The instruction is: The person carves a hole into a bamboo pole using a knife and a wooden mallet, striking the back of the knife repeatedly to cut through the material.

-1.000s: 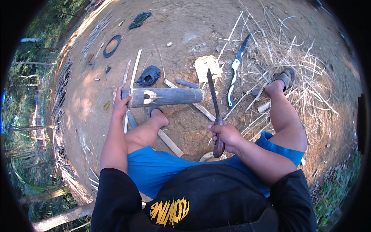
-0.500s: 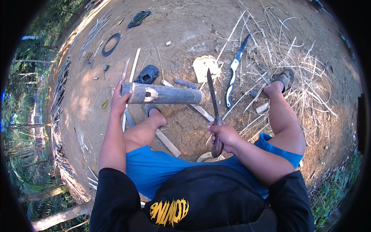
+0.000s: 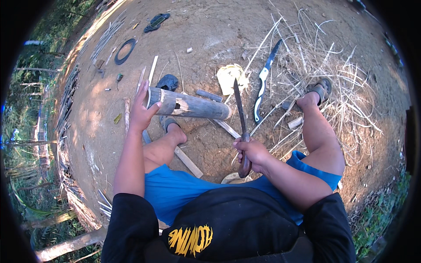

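My left hand [image 3: 144,107] is at the near, wider end of a grey bamboo tube [image 3: 197,106]. Its fingers are stretched along the rim and the thumb lies against the near side, so the hold looks loose. A ragged pale patch with a dark hole shows in the tube's wall. The tube slants down to the right, its smaller end low over the dirt. In my right hand [image 3: 253,154], closed round a brown wooden handle, is a long knife [image 3: 240,105] with a dark pointed blade directed away from me, just right of the tube's far end.
A folding saw [image 3: 263,79] with a white and black handle lies on the dirt beside a heap of pale shavings [image 3: 324,83]. Nearby are a yellowish crumpled item [image 3: 230,79], a black bag [image 3: 168,82], wood strips [image 3: 188,162], a black ring [image 3: 125,51] and sandals [image 3: 156,22].
The bamboo tube has turned so its hole faces differently, and its near end has shifted right. My left fingers have straightened from their grip. The right hand and knife have barely moved.
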### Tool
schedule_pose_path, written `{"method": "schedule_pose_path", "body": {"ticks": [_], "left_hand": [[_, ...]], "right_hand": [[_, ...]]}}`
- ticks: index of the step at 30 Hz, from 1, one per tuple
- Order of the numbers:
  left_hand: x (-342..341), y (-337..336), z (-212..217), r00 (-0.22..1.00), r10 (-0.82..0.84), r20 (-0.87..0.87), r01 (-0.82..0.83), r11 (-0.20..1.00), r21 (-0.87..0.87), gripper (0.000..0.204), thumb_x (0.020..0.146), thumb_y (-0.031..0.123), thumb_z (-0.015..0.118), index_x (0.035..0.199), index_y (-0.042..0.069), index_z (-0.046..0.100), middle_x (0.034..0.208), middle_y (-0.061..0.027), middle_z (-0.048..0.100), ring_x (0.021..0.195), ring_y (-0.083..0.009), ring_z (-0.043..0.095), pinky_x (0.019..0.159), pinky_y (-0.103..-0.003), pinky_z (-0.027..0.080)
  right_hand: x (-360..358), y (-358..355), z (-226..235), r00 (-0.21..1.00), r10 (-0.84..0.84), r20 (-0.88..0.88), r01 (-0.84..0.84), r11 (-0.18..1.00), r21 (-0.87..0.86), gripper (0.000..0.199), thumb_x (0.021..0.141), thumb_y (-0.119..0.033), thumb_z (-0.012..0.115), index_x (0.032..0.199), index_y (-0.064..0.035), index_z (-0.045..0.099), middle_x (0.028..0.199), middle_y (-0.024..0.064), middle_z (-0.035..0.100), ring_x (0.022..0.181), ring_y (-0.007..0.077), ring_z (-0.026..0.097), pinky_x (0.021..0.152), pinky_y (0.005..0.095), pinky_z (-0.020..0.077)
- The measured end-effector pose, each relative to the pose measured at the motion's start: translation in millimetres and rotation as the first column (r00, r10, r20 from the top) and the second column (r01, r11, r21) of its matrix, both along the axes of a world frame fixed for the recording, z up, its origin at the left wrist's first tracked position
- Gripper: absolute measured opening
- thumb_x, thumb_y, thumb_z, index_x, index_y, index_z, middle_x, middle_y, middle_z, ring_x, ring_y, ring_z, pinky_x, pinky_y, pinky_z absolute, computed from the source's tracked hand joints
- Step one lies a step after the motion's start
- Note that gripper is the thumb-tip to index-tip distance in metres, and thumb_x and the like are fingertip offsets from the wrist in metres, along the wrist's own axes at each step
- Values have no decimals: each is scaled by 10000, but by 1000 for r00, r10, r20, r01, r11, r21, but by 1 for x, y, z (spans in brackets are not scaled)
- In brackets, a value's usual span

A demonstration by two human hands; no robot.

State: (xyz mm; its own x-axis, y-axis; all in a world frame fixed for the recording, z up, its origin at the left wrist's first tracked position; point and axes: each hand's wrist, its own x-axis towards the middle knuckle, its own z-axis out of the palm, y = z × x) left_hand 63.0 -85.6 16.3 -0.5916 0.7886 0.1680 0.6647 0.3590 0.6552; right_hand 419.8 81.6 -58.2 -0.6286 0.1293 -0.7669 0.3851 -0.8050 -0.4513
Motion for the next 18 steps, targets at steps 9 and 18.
{"method": "schedule_pose_path", "body": {"ticks": [9, 18], "left_hand": [[13, 1, -3, 989, 67, -129, -61, 997, 48, 812, 765, 249, 819, 1442, -24, 462, 1534, -237, 401, 1459, -335, 351, 1203, -418, 263], [26, 5, 5, 992, 27, -125, -24, 999, 26, 838, 744, 288, 847, 1455, 19, 494, 1567, -223, 370, 1474, -322, 332, 1198, -413, 260]], "right_hand": [[1, 0, -2, 1000, 2, 6, -2, 1000, 1, 227, 923, -100, 669, 1089, -62, 520, 735, 14, 517, 598, 129, 530, 564, 325, 487], [1, -1, -3, 1000, 1, 10, -2, 1000, 9, 227, 932, -99, 665, 1105, -57, 524, 741, 17, 532, 596, 126, 535, 563, 322, 487]]}}
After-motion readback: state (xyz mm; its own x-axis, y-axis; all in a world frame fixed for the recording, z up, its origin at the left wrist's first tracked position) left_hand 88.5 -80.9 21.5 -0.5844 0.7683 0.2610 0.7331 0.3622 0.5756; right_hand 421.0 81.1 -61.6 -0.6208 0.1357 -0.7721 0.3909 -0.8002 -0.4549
